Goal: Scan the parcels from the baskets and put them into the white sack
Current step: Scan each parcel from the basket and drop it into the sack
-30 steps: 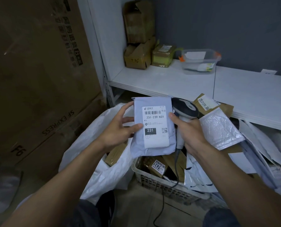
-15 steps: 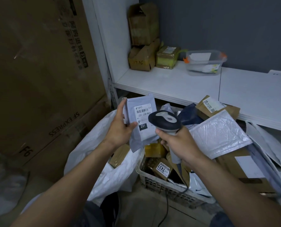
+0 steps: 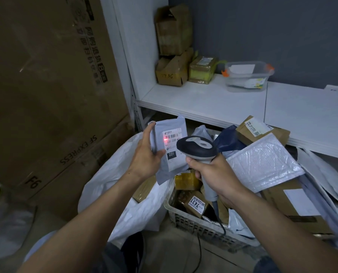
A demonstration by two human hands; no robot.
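Currently you are scanning the upright parcel, left hand gripping it.
Right hand is gripping the scanner; white sack lying just below-left.

Pkg lbl "231"; box "7431"

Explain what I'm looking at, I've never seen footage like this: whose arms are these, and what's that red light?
No machine here: one camera, worn on a person's head, looks down at their own arms. The left hand grips a grey parcel by its edge, label toward the camera. The right hand holds a barcode scanner aimed at it; the red spot on the label is the scanner's light. Below lie an open white sack, left, and a plastic basket heaped with more parcels. Behind stands a white shelf with a few boxes.
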